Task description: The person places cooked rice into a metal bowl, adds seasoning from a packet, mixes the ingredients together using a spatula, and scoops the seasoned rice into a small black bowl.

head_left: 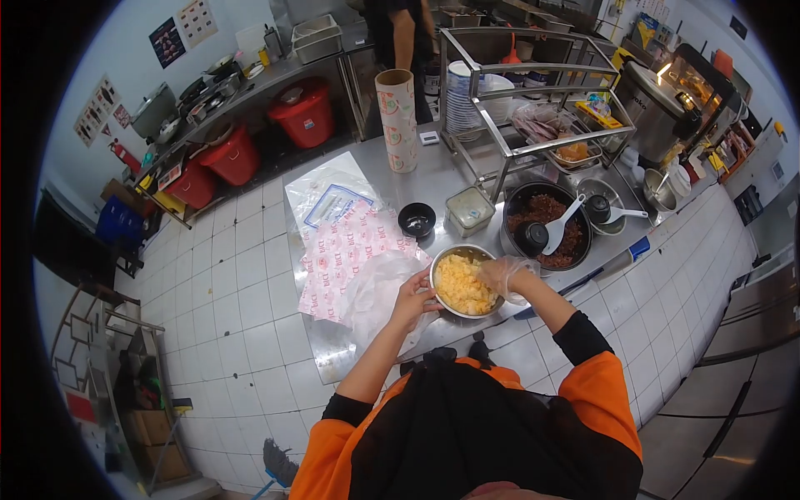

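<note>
A round metal bowl [468,317] full of yellow, crumbly food that looks like scrambled egg [462,283] stands near the counter's front edge. My left hand [415,300] grips its left rim, thumb on top. My right hand [510,277], in a clear plastic glove, reaches over the right rim to the food; its fingertips are blurred. Left of the bowl lie a crumpled clear plastic bag [379,287] and pink-printed paper sheets [342,250]. Behind it are a small black bowl [417,220] and a square clear container [469,210].
To the right, a black pot [510,237] of brown minced food holds a white-handled scoop [560,229]. A knife [604,268] lies by the front edge. A metal rack [500,108] and a tall paper roll [397,121] stand behind. Another person [402,37] is across the counter.
</note>
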### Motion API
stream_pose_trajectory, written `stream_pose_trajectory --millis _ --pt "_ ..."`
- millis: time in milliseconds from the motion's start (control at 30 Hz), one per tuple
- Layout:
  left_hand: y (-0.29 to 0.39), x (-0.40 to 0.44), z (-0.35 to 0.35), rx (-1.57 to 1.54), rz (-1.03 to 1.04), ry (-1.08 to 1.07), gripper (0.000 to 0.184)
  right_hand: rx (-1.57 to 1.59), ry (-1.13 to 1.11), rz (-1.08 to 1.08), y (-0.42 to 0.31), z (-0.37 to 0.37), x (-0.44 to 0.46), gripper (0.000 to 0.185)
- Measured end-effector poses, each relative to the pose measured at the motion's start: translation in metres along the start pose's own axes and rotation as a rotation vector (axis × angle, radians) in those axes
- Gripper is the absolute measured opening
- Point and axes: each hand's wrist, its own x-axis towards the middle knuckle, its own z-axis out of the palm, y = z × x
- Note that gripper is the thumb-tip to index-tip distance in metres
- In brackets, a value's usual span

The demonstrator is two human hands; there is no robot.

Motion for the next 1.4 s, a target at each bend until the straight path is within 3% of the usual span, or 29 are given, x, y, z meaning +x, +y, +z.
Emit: stream_pose_trajectory --millis 67,167,267,400,500,600,700,967,1100,1200,1400 --pt "-0.002 -0.001 -0.001 -0.011 -0.005 0.015 0.054 -0.064 0.104 -0.075 0.001 0.003 -0.011 0.032" --pt "-0.007 -0.002 -0.005 -0.028 -0.003 0.014 0.053 -0.089 0.078 -0.141 -0.036 -0.027 -0.048 0.03" --pt "-0.014 -0.006 -0.007 -0.049 -0.002 0.029 0.054 -0.022 0.042 -0.024 -0.066 -0.029 -0.07 0.03" --pt "-0.022 -0.011 -0.007 -0.116 -0.013 0.052 0.057 -0.227 0.385 -0.095 -0.063 -0.001 -0.094 0.025" --pt "-0.03 -0.017 -0.002 -0.144 -0.008 0.068 0.058 -0.077 0.278 0.077 -0.083 -0.019 -0.112 0.023" --pt "-0.033 -0.016 -0.004 -0.141 0.014 0.067 0.057 0.011 0.136 0.14 -0.082 0.021 -0.078 0.02" --pt "-0.034 -0.015 -0.002 -0.159 0.02 0.081 0.057 0.029 0.163 0.15 -0.074 0.017 -0.061 0.02" --pt "-0.043 -0.021 0.001 -0.187 0.071 0.097 0.059 -0.01 0.053 0.463 -0.06 -0.07 -0.07 0.027" --pt "-0.058 -0.033 0.027 -0.242 0.074 0.081 0.059 -0.027 -0.027 0.6 -0.058 -0.046 -0.044 0.025" --pt "-0.064 -0.032 0.034 -0.291 0.073 0.027 0.064 0.146 -0.089 0.542 -0.055 -0.03 -0.034 0.03" --pt "-0.057 -0.042 0.037 -0.324 0.039 0.022 0.075 0.063 0.154 0.405 -0.056 0.008 -0.026 0.02"
